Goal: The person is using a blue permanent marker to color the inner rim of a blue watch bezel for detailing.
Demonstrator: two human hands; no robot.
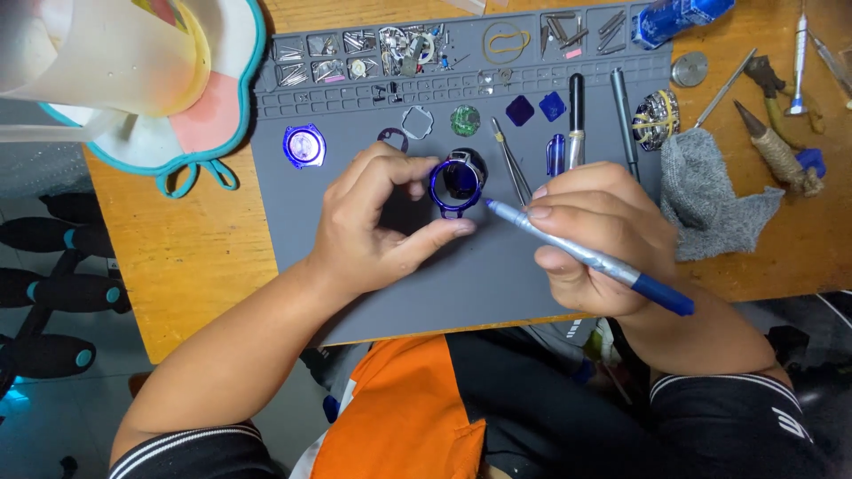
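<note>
My left hand (377, 222) pinches a round blue watch case (458, 183) between thumb and fingers, holding it on the grey work mat (355, 302). My right hand (596, 235) grips a silver pen-like tool with a blue end (612, 266), its tip pointing at the right edge of the watch case. Tweezers (511, 164) lie on the mat just beyond the tip.
On the mat lie a blue bezel (304, 145), a green disc (464, 120), blue crystals (535, 107), a black pen (576, 120) and tray slots of small parts (373, 49). A grey cloth (710, 200), hand tools (777, 146) and a blue package (679, 18) sit at right; a lamp (124, 62) at left.
</note>
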